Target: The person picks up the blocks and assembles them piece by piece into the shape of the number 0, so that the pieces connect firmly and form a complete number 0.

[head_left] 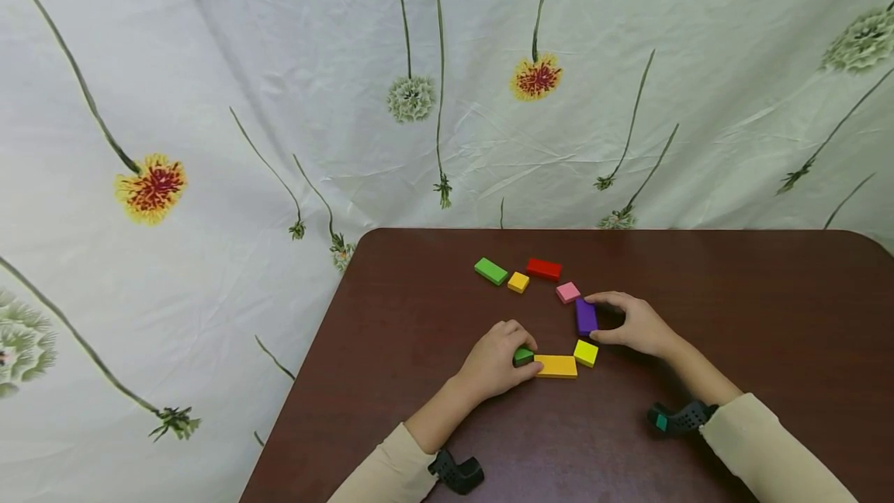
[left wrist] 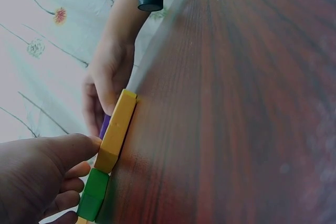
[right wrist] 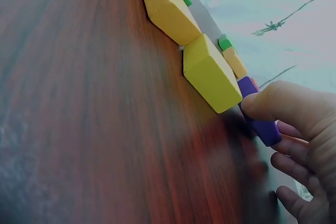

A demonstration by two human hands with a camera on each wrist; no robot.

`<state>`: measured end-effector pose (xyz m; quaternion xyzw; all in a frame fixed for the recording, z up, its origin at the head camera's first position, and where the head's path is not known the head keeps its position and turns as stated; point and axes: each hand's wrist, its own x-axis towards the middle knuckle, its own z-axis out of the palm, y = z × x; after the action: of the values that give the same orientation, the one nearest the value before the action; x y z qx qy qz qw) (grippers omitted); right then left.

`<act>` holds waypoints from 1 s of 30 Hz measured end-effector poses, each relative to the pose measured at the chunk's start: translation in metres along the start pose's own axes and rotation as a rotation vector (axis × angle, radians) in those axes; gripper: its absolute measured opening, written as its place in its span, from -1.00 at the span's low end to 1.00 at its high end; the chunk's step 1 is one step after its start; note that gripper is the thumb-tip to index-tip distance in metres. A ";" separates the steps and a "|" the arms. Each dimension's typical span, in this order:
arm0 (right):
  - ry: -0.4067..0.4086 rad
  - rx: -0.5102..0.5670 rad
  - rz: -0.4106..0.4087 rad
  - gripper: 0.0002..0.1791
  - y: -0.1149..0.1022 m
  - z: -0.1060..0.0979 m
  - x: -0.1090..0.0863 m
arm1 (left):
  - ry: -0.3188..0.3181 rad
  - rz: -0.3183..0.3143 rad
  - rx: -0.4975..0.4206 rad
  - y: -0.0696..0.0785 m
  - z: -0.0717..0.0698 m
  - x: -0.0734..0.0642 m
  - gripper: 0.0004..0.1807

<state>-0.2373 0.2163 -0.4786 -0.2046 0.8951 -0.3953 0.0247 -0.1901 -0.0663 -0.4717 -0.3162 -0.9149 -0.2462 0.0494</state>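
purple block (head_left: 586,317) is lying on the dark surface (head_left: 419,293), between a pink block (head_left: 568,293) on the side of the far edge and a yellow block (head_left: 586,353) on the nearer side. the right hand (head_left: 639,324) is gripping it, fingers and thumb pinching it at its two ends. the left hand (head_left: 492,359) is curling its fingers round a near green block (head_left: 522,357), its thumb touching the left end of a long orange block (head_left: 556,367), which is sitting beside the yellow one. closer to the surface's far edge, a red block (head_left: 544,268), a small orange block (head_left: 518,282) and a far green block (head_left: 491,271) are lying, the green nearest the far left corner.
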 end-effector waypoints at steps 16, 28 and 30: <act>-0.041 0.012 -0.035 -0.43 0.002 -0.002 0.001 | -0.004 0.007 0.007 -0.001 0.002 0.001 -0.77; -0.043 0.015 -0.043 -0.49 0.002 0.000 -0.001 | -0.012 0.001 0.014 0.000 -0.001 0.001 -0.77; -0.044 0.015 -0.042 -0.50 0.001 0.000 -0.002 | -0.011 0.003 0.015 0.000 -0.001 0.001 -0.77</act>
<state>-0.2360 0.2175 -0.4794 -0.2316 0.8869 -0.3979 0.0375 -0.1913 -0.0662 -0.4709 -0.3185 -0.9165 -0.2373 0.0469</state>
